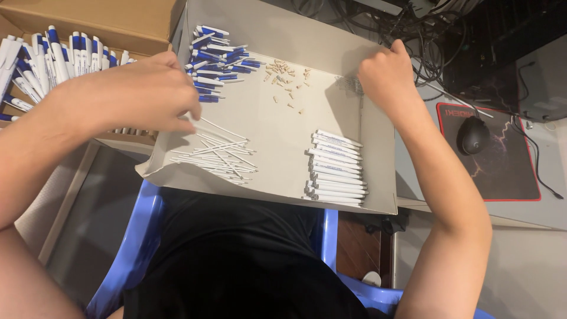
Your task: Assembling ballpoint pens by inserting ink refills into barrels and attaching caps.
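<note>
A single shallow cardboard tray (277, 136) rests on the person's lap and the blue plastic chair (139, 236), its far wall raised. Behind it to the left stands one brown cardboard box (112, 23) with a crowd of assembled blue-and-white pens (41, 56), too many and too overlapped to count, mostly lying with their long axes running away from the person.

Inside the tray lie four groups. At the near right, about a dozen white pen barrels (335, 168) are stacked in a neat row, long axes left to right, tilted slightly down toward the right. At the far left, a loose heap of blue-and-white pen tops (220, 56), roughly two dozen, points every which way. At the near left, a scatter of thin white refills (215, 155), perhaps twenty, lies mostly left to right, several crossing. In the far middle, around twenty small tan tips (287, 80) are strewn about.

The left hand (139, 94) hovers over the refills, fingers curled and pinching downward; what it grips cannot be told. The right hand (387, 74) is closed at the tray's far right corner, beside a small cluster of springs (352, 85), its contents hidden.

One black computer mouse (474, 134) sits on a dark mouse pad (502, 159) to the right.
</note>
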